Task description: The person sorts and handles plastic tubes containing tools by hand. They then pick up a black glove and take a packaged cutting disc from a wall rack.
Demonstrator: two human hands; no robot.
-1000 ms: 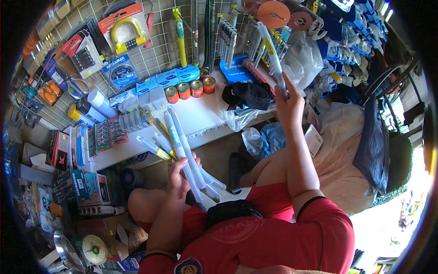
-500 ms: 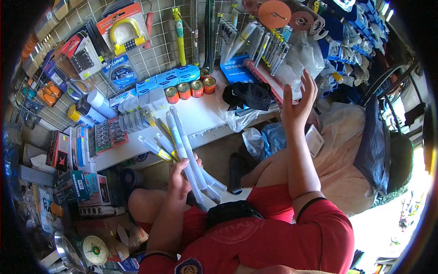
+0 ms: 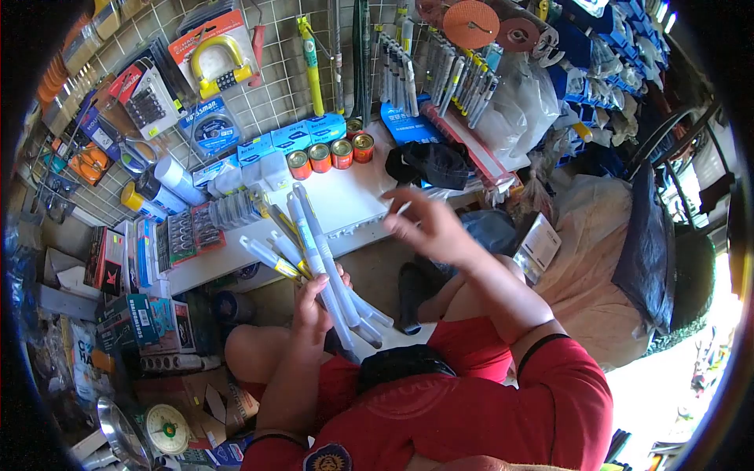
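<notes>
1. Head view: your left hand (image 3: 312, 306) curls closed around long, smooth plastic tubes (image 3: 317, 259).
2. Your right hand (image 3: 433, 228) has loose, spread fingers and nothing in it.
3. The tubes poke out both sides of your left hand.
4. They look cloudy, with yellow labels.
5. Beyond, shiny round cans (image 3: 342, 155) sit on a white table (image 3: 355, 195).

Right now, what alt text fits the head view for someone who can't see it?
A person's left hand holds a bunch of translucent plastic tubes; their right hand, apparently empty, hovers nearby. Beyond is a white table with red cans.
</notes>
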